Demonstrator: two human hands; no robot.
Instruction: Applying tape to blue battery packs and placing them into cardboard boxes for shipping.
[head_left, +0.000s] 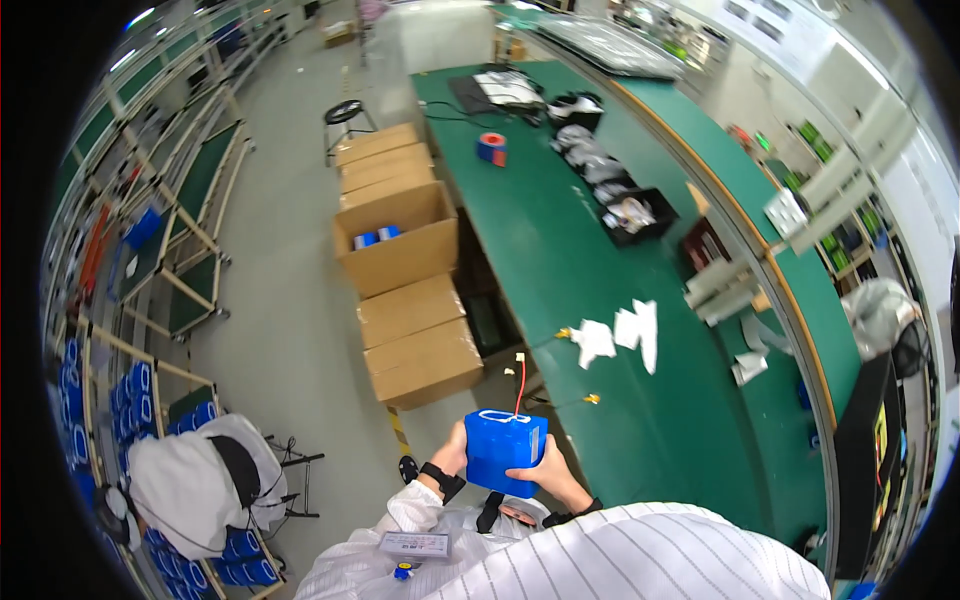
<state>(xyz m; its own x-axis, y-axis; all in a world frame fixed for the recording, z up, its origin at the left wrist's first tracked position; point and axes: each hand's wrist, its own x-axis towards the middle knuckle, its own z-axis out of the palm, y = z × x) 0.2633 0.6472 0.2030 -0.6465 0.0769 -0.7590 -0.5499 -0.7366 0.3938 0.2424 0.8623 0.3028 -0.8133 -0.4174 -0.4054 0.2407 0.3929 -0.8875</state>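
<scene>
Between my two hands is a blue shrink-wrapped battery pack (498, 450), held in front of my body beside the near left edge of the green table. A red lead with a small white connector (520, 357) rises from its top, where a white loop also shows. My left hand (456, 448) grips the pack's left side. On the right side my right hand (546, 472) holds it, thumb across the front face. Just ahead on the green table (640, 440) lie white paper pieces (596, 342) and yellow-tipped connectors (592, 399).
Cardboard boxes (424, 362) line the table's left side; one open box (398, 262) contains blue packs. Black bins (638, 216) and a tape roll (491, 149) sit farther along the table. At lower left, white cloth (185, 490) covers a chair beside racks of blue packs (135, 400).
</scene>
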